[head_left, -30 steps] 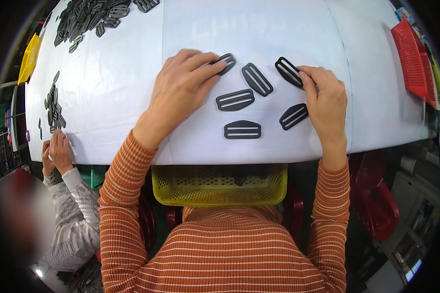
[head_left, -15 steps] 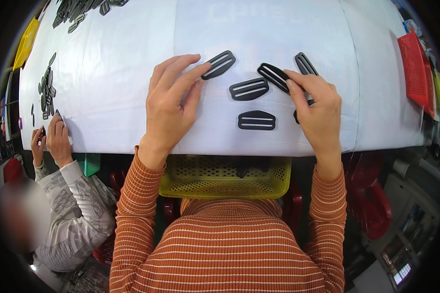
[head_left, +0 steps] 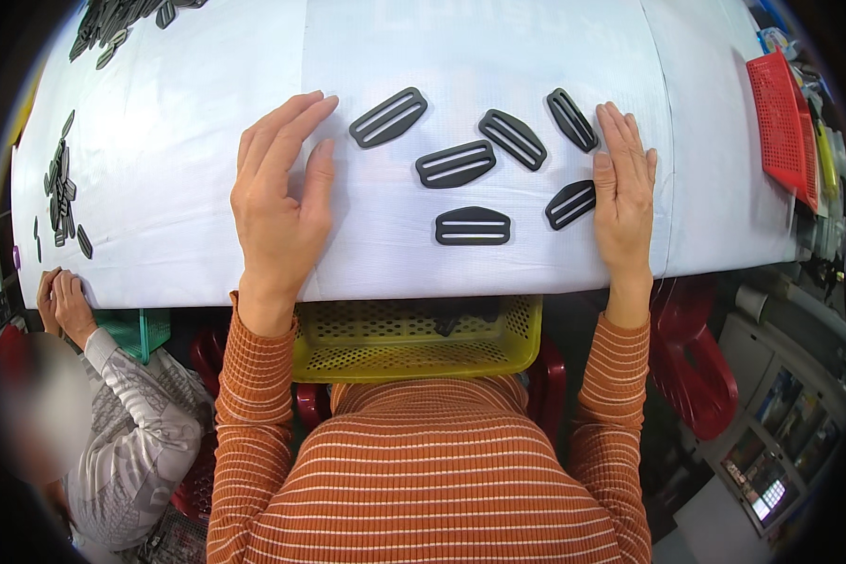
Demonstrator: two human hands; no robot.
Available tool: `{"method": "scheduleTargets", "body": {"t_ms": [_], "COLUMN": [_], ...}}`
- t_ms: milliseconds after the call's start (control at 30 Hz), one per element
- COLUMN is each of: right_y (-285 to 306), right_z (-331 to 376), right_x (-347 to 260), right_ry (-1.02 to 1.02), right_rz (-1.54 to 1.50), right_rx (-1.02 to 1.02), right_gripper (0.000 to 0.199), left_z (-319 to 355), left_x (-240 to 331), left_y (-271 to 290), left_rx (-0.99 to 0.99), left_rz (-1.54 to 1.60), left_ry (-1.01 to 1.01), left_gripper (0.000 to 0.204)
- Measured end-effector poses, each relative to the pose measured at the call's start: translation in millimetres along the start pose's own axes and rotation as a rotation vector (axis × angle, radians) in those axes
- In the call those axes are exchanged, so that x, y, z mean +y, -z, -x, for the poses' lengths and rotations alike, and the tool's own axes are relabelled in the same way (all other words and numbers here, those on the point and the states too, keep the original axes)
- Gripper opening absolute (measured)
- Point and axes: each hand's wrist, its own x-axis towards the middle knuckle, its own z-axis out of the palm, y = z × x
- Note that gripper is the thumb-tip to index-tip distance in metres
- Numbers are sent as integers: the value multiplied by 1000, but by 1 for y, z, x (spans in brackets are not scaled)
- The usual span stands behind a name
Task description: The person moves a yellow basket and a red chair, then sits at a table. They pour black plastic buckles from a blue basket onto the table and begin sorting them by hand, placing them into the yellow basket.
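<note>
Several black plastic slotted buckles lie on the white table cover [head_left: 179, 141] between my hands: one [head_left: 388, 117] near my left fingertips, one [head_left: 455, 164] and one [head_left: 512, 138] in the middle, one [head_left: 473, 227] nearest the front edge, one [head_left: 571, 119] and one [head_left: 571, 204] beside my right hand. My left hand [head_left: 280, 202] lies flat with fingers spread, holding nothing. My right hand [head_left: 623, 193] lies flat too, its inner edge touching the nearest buckle.
A yellow perforated basket [head_left: 414, 336] sits on my lap under the table edge. A pile of black buckles [head_left: 113, 23] lies far left, more [head_left: 61, 188] along the left edge. A red basket [head_left: 782, 108] stands right. Another person [head_left: 113, 423] works at lower left.
My right hand slid off the buckles to the right, uncovering two of them. My left hand pulled back leftward, away from the top-left buckle. Both palms now rest flat.
</note>
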Motion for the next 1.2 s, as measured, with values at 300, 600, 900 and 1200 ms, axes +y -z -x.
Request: {"method": "scheduleTargets", "body": {"t_ms": [300, 600, 900, 1200], "right_y": [8, 9, 35, 6], "right_z": [-15, -21, -1, 0], "right_x": [-12, -18, -11, -24], "right_ry": [108, 232, -10, 201], "right_rz": [-36, 110, -248, -93], "right_rx": [53, 121, -64, -144], "right_gripper": [30, 21, 47, 78], "left_z": [-1, -1, 1, 0], "left_x": [1, 2, 3, 3], "left_y": [1, 2, 2, -3], "left_rx": [7, -16, -25, 33], "left_rz": [1, 11, 19, 23], "left_ry": [-2, 24, 31, -42], "left_gripper": [32, 33, 34, 31]}}
